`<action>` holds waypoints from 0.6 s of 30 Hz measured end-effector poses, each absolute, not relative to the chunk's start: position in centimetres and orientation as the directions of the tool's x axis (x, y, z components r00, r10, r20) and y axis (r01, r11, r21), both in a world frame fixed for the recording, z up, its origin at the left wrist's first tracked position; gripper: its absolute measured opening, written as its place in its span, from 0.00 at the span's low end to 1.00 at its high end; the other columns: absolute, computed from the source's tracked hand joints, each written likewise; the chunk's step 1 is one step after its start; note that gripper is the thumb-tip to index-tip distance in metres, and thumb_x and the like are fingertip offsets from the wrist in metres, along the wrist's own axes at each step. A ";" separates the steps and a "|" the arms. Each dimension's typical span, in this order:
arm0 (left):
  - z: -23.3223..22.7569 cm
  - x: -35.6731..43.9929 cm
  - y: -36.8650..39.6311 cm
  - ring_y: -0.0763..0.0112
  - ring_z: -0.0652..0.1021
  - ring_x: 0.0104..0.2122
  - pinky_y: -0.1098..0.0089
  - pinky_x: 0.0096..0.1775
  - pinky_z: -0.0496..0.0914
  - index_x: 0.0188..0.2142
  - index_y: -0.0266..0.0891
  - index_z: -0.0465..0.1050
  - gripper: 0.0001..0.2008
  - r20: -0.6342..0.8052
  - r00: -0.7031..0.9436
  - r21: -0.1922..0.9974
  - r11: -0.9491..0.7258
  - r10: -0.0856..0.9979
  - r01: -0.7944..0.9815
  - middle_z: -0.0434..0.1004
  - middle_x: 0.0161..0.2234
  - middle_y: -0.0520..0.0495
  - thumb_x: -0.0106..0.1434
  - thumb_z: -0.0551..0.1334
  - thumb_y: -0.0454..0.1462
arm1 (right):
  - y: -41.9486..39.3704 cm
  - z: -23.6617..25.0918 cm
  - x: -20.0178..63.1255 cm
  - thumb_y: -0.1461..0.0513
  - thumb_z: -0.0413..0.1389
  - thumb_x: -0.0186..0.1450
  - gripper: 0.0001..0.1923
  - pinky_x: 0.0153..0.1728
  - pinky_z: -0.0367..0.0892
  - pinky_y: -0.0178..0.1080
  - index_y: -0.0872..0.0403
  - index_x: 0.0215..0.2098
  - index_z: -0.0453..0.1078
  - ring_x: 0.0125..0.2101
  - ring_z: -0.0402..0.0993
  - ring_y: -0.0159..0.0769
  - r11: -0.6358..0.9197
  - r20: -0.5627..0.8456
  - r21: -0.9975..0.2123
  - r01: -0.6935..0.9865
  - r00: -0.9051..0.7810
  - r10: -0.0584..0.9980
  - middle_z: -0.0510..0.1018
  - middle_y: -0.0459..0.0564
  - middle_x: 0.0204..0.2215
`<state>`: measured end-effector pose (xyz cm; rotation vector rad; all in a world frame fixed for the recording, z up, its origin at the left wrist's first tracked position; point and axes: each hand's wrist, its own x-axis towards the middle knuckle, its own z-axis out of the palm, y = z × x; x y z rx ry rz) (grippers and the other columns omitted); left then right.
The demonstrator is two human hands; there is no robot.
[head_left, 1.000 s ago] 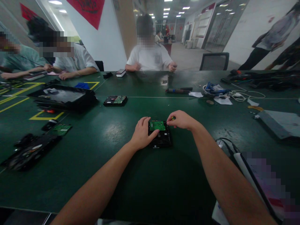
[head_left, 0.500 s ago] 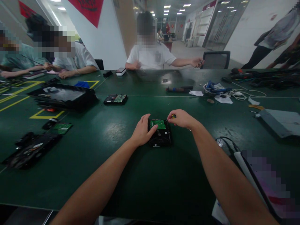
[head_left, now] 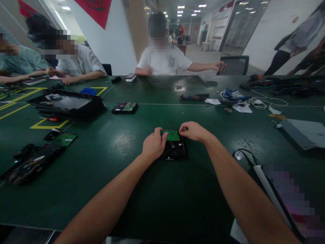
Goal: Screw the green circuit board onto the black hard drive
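A black hard drive [head_left: 175,151] with a green circuit board [head_left: 173,135] on its upper face lies flat on the table before me. My left hand [head_left: 154,144] is closed on its left side, thumb near the board's left edge and fingers at the far left corner. At the far right corner, my right hand [head_left: 192,130] pinches a small screwdriver [head_left: 186,129]. Only a bit of its yellow-and-black handle shows between the fingers; its tip is hidden.
Another hard drive [head_left: 125,107] lies farther back. On the left are a black tray [head_left: 68,103] and dismantled black parts [head_left: 33,162]. Cables [head_left: 236,96] and a grey metal case [head_left: 304,135] lie on the right. Across the table sits a person [head_left: 165,57] in white.
My left hand has drawn its thumb back toward the board's left edge, fingers more bent. My right hand has shifted slightly left and nearer to me. The seated person's outstretched hand moved a little right.
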<state>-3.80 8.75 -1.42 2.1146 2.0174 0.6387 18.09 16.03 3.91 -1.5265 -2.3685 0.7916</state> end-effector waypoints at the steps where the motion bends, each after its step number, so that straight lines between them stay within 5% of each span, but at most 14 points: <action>1: -1.3 -3.7 8.7 0.54 0.83 0.41 0.60 0.43 0.73 0.61 0.38 0.61 0.23 0.181 0.003 0.380 -0.072 0.984 0.922 0.83 0.42 0.38 0.78 0.45 0.50 | 16.0 3.9 18.1 0.63 0.63 0.64 0.04 0.35 0.69 0.36 0.53 0.36 0.81 0.30 0.77 0.34 0.318 -0.105 -0.544 0.777 -0.439 0.892 0.84 0.49 0.37; 10: -1.2 -4.0 8.8 0.56 0.84 0.42 0.63 0.41 0.72 0.60 0.42 0.62 0.18 0.170 0.028 0.349 -0.087 0.985 0.933 0.83 0.45 0.40 0.79 0.46 0.46 | 16.6 3.0 18.0 0.63 0.61 0.67 0.05 0.36 0.68 0.37 0.53 0.38 0.80 0.31 0.77 0.34 0.305 -0.048 -0.532 0.790 -0.388 0.920 0.84 0.50 0.40; 18: -1.1 -4.0 8.8 0.57 0.84 0.43 0.64 0.42 0.72 0.60 0.43 0.63 0.17 0.169 0.022 0.362 -0.083 0.985 0.928 0.83 0.46 0.41 0.79 0.49 0.45 | 16.9 2.1 17.1 0.63 0.63 0.66 0.03 0.41 0.67 0.38 0.51 0.37 0.81 0.42 0.78 0.39 0.310 -0.014 -0.494 0.812 -0.364 0.931 0.84 0.49 0.41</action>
